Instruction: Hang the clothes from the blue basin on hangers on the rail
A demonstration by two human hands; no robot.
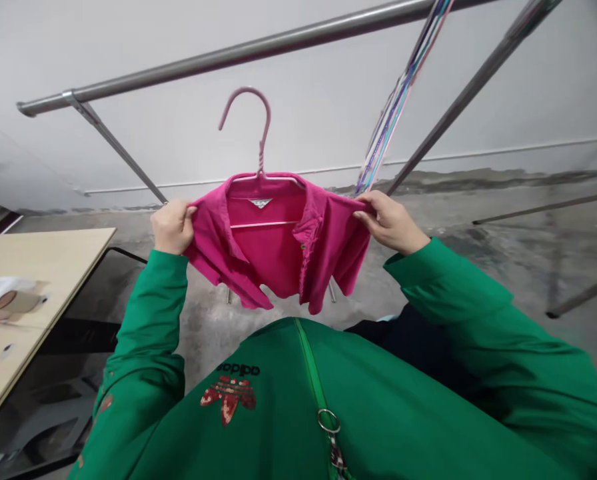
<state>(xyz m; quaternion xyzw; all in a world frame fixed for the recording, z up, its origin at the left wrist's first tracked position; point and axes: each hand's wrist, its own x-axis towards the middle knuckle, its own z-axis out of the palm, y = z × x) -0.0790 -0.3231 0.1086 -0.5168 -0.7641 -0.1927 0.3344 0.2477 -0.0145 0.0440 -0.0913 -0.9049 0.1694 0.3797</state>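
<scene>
A bright pink shirt (pixel 273 247) with a collar and an open front hangs on a pink hanger (pixel 261 150) in front of me. The hanger's hook stands free below the metal rail, touching nothing. My left hand (pixel 172 227) pinches the shirt at the shoulder on the left side. On the opposite shoulder, my right hand (pixel 391 220) grips the cloth between thumb and fingers. The shirt is stretched out between both hands, and its lower front edges hang loose.
A metal clothes rail (pixel 218 59) runs across the top, with several coloured hangers (pixel 398 100) bunched on its right part. Slanting metal legs (pixel 458 93) stand at the right. At the left is a pale wooden table (pixel 73 257) bearing a plastic-wrapped item (pixel 11 297).
</scene>
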